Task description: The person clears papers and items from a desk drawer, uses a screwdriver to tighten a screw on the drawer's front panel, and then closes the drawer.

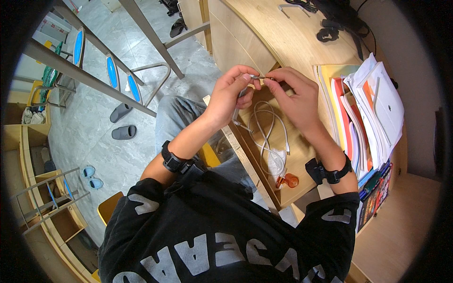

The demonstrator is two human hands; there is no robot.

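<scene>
Both of my hands are raised over an open wooden drawer [302, 162]. My left hand [230, 92] pinches a small grey metal tool [240, 101] whose thin tip points right. My right hand [293, 93] pinches the other end of that thin tip [262, 77], fingertips nearly touching those of the left hand. A white cable [267, 127] hangs in loops below the hands and runs down into the drawer. Each wrist wears a black band.
A stack of papers, folders and books [365, 118] lies on the wooden desk [283, 37] at the right. In the drawer lie a small orange object [288, 180] and a white wrapper. Grey slippers [123, 132] and metal ladder rails [94, 75] are on the tiled floor at left.
</scene>
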